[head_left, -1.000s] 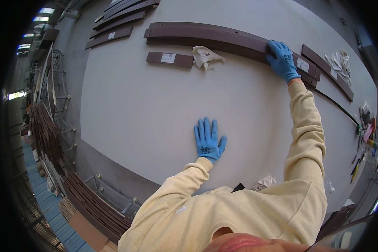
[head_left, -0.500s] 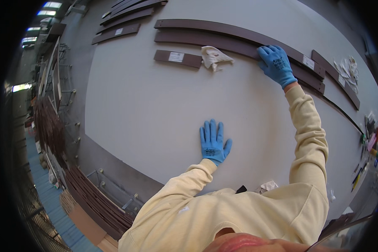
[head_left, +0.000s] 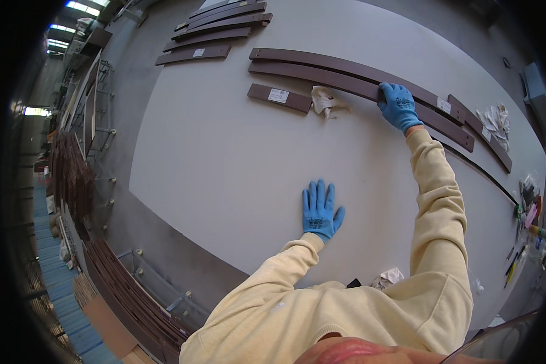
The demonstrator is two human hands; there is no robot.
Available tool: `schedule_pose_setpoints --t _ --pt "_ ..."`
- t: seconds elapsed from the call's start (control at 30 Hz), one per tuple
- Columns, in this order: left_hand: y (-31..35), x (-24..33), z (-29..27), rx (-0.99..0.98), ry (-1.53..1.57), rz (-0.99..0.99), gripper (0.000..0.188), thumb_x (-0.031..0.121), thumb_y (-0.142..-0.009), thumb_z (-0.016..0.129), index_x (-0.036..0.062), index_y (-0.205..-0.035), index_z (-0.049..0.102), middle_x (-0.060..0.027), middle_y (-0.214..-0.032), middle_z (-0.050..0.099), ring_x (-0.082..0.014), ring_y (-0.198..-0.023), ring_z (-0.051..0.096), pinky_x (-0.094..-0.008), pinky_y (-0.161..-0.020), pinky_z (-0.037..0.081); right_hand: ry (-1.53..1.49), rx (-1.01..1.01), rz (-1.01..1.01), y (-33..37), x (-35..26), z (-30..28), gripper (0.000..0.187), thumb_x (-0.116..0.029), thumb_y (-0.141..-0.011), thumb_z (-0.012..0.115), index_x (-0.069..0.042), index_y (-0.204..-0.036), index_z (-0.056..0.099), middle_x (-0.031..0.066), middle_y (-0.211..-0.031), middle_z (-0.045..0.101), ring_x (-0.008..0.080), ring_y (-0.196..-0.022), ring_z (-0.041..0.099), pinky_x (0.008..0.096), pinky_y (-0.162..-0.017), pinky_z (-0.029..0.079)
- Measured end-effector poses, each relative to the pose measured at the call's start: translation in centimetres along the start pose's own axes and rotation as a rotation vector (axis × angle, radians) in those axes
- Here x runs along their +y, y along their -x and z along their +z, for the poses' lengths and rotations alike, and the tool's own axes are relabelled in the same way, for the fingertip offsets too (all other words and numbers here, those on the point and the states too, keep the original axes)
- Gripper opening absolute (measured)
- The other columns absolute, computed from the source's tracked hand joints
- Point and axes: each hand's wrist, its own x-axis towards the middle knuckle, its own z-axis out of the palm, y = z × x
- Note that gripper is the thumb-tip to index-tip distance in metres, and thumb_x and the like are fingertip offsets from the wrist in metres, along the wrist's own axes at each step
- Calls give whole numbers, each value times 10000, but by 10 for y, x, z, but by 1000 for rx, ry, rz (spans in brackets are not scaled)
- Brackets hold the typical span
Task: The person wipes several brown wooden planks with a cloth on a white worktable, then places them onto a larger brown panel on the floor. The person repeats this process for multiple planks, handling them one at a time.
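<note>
My right hand (head_left: 399,108), in a blue glove, is closed over the nearer of two long dark brown boards (head_left: 321,77), with its fingers over the far edge. Just behind it lies the other long board (head_left: 340,68), which bears a white label near its right end. A narrow gap parts the two toward the right. My left hand (head_left: 321,212), gloved in blue too, rests flat on the pale table (head_left: 224,176) with fingers spread and nothing in it. A short labelled brown board (head_left: 259,92) and a crumpled white cloth (head_left: 326,101) sit left of my right hand.
Several brown boards (head_left: 215,31) lie at the far left of the table. At the right are another board (head_left: 494,148), crumpled white material (head_left: 497,124) and a cluster of small tools (head_left: 531,224). Stacked brown strips (head_left: 121,285) stand beyond the table's left edge.
The whole view has shifted. The nearer long board has slid slightly right and toward me with my right hand, past the other board's end. My left hand stays flat on the table.
</note>
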Motion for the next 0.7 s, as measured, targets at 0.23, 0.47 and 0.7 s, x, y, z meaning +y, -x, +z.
schedule_pose_setpoints --t 0.23,0.47,0.7 --pt "1 -1 4 94 -54 27 789 437 -940 665 13 -1570 451 -297 -1639 373 -491 -1540 317 -623 -1274 211 -50 165 -94 27 -55 -126 251 -197 -860 758 -102 -1061 641 151 -1020 663 379 -992 639 477 -876 522" --pt "6 10 -5 517 166 82 950 344 -876 798 -61 -1593 324 -357 -1637 309 -514 -1537 298 -609 -1219 301 -44 256 44 178 -144 -198 245 -304 -903 665 -69 -970 654 160 -930 661 337 -893 644 459 -830 515" --pt "38 63 -190 499 -168 623 924 413 -852 824 47 -1601 426 -217 -1668 384 -449 -1567 293 -641 -1234 244 -363 237 201 385 -198 -231 247 -298 -879 767 -108 -1004 670 111 -987 668 306 -959 652 436 -887 544"
